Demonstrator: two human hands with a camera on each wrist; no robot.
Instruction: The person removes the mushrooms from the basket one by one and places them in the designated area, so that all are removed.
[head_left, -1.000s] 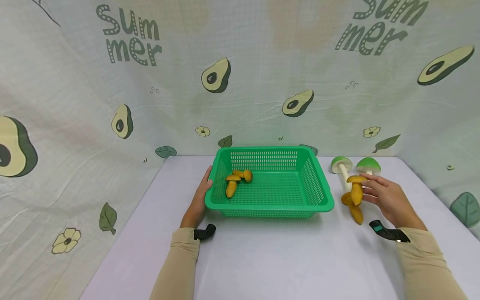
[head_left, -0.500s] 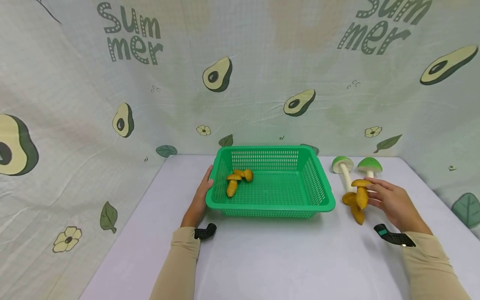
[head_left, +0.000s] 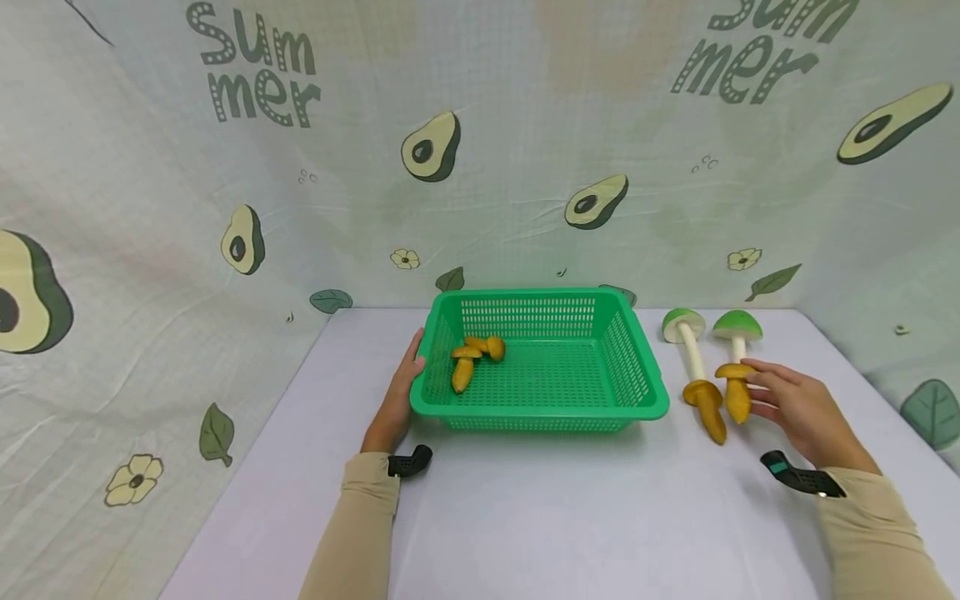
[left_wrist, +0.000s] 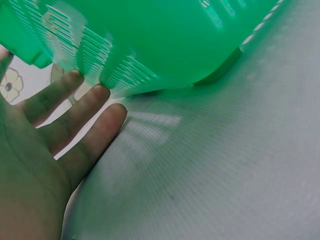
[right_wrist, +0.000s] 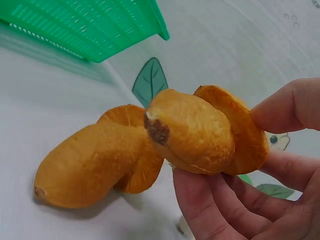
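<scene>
In the head view my right hand [head_left: 802, 410] pinches an orange-brown mushroom [head_left: 738, 403] by its cap, stem pointing toward me. The right wrist view shows thumb and fingers around that held mushroom [right_wrist: 195, 132]. Just left of it, a second orange-brown mushroom [head_left: 707, 410] lies on the table. Behind them are two green-capped mushrooms with white stems, one on the left [head_left: 683, 327] and one on the right [head_left: 738, 327]. My left hand [head_left: 397, 397] rests against the left side of the green basket [head_left: 540, 414]; its fingers [left_wrist: 90, 135] stretch out straight along the slotted wall.
Two orange-brown mushrooms, one upright in view [head_left: 463, 371] and one lying sideways [head_left: 487, 347], sit in the basket's left part. A white table [head_left: 555, 517] carries everything. Behind it hangs a cloth [head_left: 510, 100] printed with avocados and leaves.
My right hand has moved right and slightly toward me with the pinched mushroom, which no longer overlaps the other orange-brown one. The left hand and basket have stayed in place.
</scene>
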